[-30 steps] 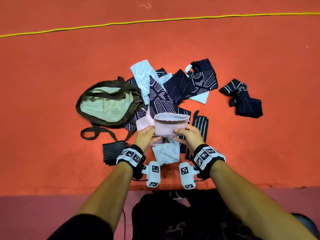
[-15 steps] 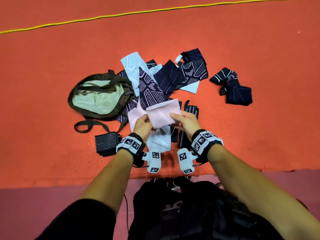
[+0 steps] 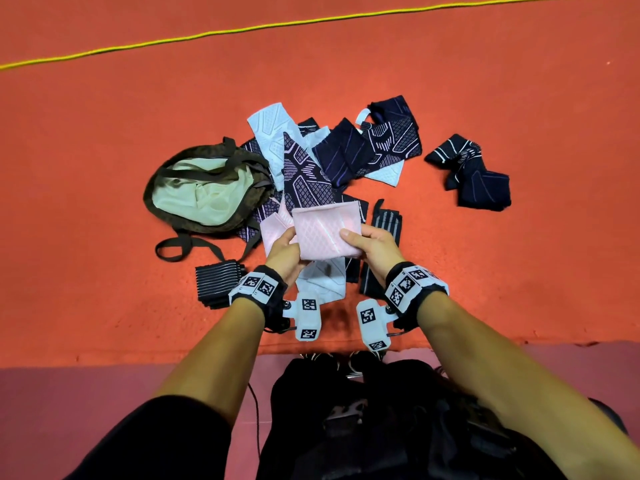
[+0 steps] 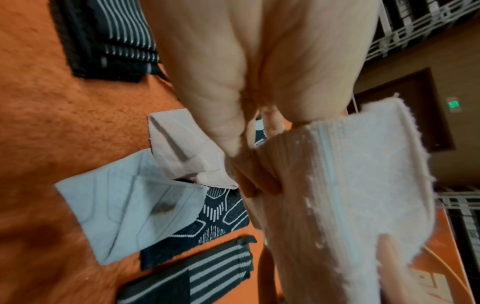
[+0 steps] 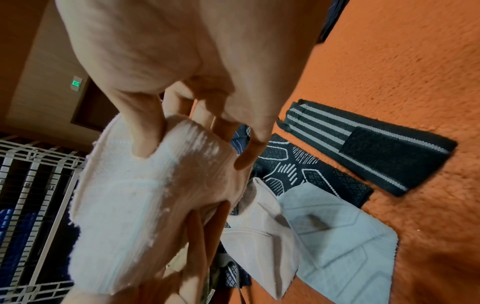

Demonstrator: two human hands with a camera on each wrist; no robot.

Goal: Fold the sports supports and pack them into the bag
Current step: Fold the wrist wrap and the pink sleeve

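- folded pink support (image 3: 325, 233) held above the pile of supports (image 3: 332, 161), near centre of the orange floor (image 3: 104, 109).
- left hand (image 3: 282, 252) pinches its left edge, fingers underneath.
- right hand (image 3: 372, 245) pinches its right edge, thumb on top.
- open olive bag (image 3: 204, 192) lies on the floor, left of the pile.
- striped black wrap (image 3: 217, 284) lies near the left wrist.

An orange-red carpet (image 3: 104, 168) with a coarse nap covers the floor, and a thin yellow cord (image 3: 207, 33) lies across it at the far side. Nearer in, the carpet ends at a strip of duller pink floor (image 3: 86, 386). Beyond are brown walls (image 5: 33, 67), a dark door (image 4: 405, 111) with a small green lit sign (image 4: 453, 105) beside it, and white wire racks (image 5: 31, 164)
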